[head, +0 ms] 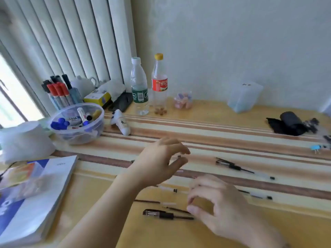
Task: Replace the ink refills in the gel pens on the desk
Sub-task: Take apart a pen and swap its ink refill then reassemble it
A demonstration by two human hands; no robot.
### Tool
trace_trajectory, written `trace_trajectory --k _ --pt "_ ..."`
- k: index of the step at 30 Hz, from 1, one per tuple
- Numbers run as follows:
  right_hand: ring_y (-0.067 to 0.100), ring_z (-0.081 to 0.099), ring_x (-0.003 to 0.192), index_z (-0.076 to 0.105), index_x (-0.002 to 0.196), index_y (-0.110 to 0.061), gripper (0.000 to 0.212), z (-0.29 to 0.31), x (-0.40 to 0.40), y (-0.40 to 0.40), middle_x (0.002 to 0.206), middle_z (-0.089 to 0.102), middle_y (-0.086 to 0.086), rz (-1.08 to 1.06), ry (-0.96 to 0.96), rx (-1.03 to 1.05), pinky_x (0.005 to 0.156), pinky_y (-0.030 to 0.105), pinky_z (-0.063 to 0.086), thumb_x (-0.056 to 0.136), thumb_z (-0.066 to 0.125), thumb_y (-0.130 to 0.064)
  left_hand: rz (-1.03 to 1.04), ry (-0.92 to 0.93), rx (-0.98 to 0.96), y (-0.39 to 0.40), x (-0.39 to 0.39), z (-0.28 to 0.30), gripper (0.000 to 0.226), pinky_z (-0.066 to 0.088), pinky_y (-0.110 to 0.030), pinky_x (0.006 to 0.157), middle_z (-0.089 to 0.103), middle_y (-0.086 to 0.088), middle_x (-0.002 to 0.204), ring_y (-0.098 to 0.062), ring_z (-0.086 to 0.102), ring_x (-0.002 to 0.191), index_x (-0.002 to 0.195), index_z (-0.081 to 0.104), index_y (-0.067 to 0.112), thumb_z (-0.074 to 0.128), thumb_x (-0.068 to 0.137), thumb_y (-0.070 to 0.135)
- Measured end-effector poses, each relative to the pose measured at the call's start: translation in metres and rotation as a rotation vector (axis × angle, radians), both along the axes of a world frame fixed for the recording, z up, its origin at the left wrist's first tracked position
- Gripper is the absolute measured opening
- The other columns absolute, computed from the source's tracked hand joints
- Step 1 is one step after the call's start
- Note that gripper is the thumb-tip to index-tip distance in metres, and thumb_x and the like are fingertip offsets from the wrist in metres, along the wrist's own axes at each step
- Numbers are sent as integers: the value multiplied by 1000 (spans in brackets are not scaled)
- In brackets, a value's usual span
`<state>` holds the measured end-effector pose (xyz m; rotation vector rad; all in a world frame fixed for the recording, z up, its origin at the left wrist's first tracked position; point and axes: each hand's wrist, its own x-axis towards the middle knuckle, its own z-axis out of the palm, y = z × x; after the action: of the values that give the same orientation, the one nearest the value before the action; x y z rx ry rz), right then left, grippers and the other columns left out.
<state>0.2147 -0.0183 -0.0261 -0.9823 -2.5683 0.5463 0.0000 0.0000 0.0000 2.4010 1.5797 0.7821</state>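
My left hand (159, 161) hovers over the striped desk and pinches a clear pen barrel (179, 156). The barrel's dark tip pokes out to the left of the wrist. My right hand (220, 204) hangs low over the front of the desk with its fingers loosely curled, thumb and forefinger apart, and nothing visible between them. Just left of its thumb lies a black-capped gel pen (161, 214). Beyond that pen lie a thin refill (148, 201) and a clear barrel (172, 189). Two more pens (243, 169) (256, 195) lie to the right.
A book (35, 194) lies at the front left. Behind it stand a clear bowl of markers (78, 122) and a marker holder. Two bottles (139, 86) (159, 83) stand by the wall. At the far right lie a black cloth bundle (290, 124) and a translucent box (243, 95).
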Motion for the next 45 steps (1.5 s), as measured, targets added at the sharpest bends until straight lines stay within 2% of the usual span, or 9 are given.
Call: trace_trajectory --k 4,9,12,17,21,25,30,36,45 --pt "-11 42 108 61 94 -41 32 -10 -5 -16 112 50 -33 -24 -103 130 86 15 41 78 48 -66 -52 125 36 -22 -10 -17 22 48 -36 87 60 13 114 -11 53 107 115 63 29 55 94 34" --pt "-12 34 110 57 101 -44 40 -16 -9 -17 115 42 -35 -6 -166 129 92 17 35 76 44 -73 41 -159 154 -30 -19 -33 16 50 -27 72 63 16 95 -4 58 87 104 68 26 59 92 22" --pt "-12 32 110 57 99 -44 38 -18 -11 -17 113 41 -34 -2 -216 136 92 17 33 78 42 -71 26 -220 237 -30 -16 -37 13 44 -17 69 63 15 87 -1 57 81 99 70 22 61 91 18" --pt "-10 36 108 59 89 -39 29 -20 -12 -16 105 46 -35 31 -170 160 88 17 37 82 45 -64 -46 -156 225 -34 -11 -43 10 48 -29 69 65 10 84 -10 58 80 94 71 20 61 91 22" --pt "-10 42 107 58 86 -42 22 -20 -9 -14 104 50 -36 -1 -102 159 93 22 35 87 46 -60 -73 -225 163 -31 -7 -43 12 44 -23 66 63 10 78 -9 55 75 91 71 19 61 92 25" --pt "-5 54 89 53 86 -42 21 -14 1 -9 85 58 -30 -178 46 228 75 18 43 89 40 -57 -150 -299 79 -38 -5 -35 26 41 -18 64 64 8 76 -11 56 72 91 70 18 54 95 38" --pt "1 63 76 55 105 -43 23 -18 -1 -10 97 63 -28 -259 244 191 59 25 51 93 37 -51 -108 37 238 -40 5 -38 21 50 -33 65 63 12 89 -12 56 80 109 64 27 50 94 33" --pt "9 54 53 67 102 -38 30 -17 -3 -9 65 60 -10 -236 203 269 42 33 45 92 44 -52 -128 77 180 -47 7 -37 16 44 -35 54 60 6 70 -18 51 64 100 60 32 46 93 37" --pt "9 53 53 69 94 -35 33 -16 -4 -10 62 58 -7 -224 151 249 43 30 42 91 42 -54 -109 2 119 -46 6 -37 13 35 -29 47 48 4 56 -19 38 56 93 65 31 55 89 39"
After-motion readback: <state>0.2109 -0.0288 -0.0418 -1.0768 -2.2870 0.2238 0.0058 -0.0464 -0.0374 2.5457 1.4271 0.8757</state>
